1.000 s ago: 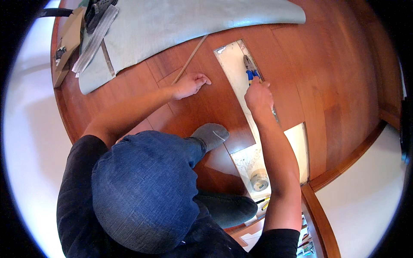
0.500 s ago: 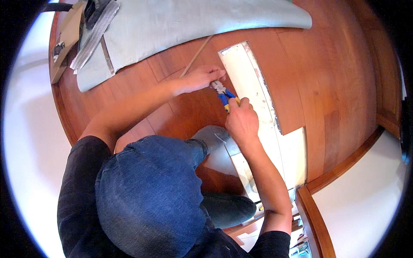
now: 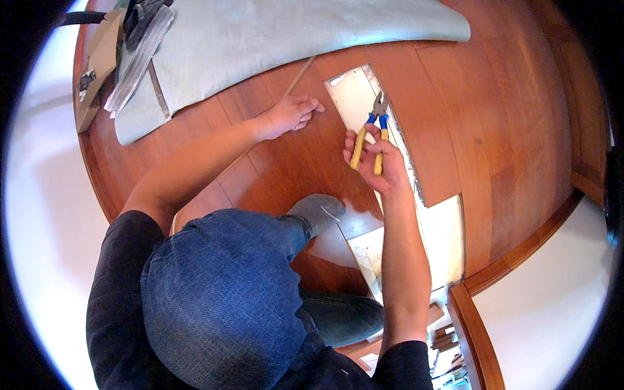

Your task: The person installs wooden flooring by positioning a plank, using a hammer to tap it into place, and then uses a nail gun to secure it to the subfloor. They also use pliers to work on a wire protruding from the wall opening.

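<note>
The pliers [image 3: 383, 122] are in the right hand [image 3: 389, 168], palm partly turned up and fingers curled around the yellow-and-blue handles, which stand apart with the hand between and about them. Their head points toward about 12 o'clock from that hand, over a long pale gap [image 3: 351, 97] in the red-brown floor [image 3: 442, 130]. The left hand [image 3: 291, 118] sits at 10 o'clock from the right one, over the planks, just beyond the gap's edge; from it the pliers' head lies near 3 o'clock, well clear of the fingers. That hand is curled in, thumb close to forefinger; whether it pinches anything small, I cannot tell. A thin stick [image 3: 302, 75] runs from it toward 1 o'clock, up to the edge of a grey sheet [image 3: 292, 32]; whether hand and stick touch is unclear. Toward 7 to 8 o'clock from the right hand are a grey-socked foot [image 3: 315, 214] and, farther off, a denim knee [image 3: 224, 286]. Cardboard [image 3: 107, 52] stands between 9 and 10 o'clock from the left hand.
</note>
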Available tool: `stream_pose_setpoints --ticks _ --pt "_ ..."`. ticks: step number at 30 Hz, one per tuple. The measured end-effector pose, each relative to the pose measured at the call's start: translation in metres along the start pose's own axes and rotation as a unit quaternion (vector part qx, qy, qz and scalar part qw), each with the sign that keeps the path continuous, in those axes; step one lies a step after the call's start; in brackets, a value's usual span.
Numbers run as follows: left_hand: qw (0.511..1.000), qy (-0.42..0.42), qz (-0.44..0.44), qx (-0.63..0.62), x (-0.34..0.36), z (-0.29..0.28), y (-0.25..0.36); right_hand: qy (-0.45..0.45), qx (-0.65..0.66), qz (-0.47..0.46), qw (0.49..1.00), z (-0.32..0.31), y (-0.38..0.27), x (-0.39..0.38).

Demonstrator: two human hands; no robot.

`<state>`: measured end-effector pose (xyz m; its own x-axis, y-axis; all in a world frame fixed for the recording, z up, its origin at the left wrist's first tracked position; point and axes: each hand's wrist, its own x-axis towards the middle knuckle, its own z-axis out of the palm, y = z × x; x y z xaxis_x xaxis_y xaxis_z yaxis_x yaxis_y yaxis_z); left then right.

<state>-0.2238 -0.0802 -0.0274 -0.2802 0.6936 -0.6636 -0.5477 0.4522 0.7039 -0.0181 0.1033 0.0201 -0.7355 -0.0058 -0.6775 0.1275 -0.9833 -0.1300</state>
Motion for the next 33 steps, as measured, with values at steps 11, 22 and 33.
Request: stream_pose_setpoints --ticks 11,22,33 --pt "0.999 -0.004 -0.013 0.030 0.004 0.000 0.002 -0.151 0.269 -0.071 0.949 0.014 0.040 0.046" --pt "1.000 -0.013 -0.019 0.019 0.005 -0.003 -0.001 -0.120 0.214 -0.077 0.967 0.003 0.046 0.053" --pt "0.999 -0.014 -0.026 0.016 0.007 -0.003 -0.005 -0.156 0.267 -0.118 0.944 0.019 0.059 0.074"
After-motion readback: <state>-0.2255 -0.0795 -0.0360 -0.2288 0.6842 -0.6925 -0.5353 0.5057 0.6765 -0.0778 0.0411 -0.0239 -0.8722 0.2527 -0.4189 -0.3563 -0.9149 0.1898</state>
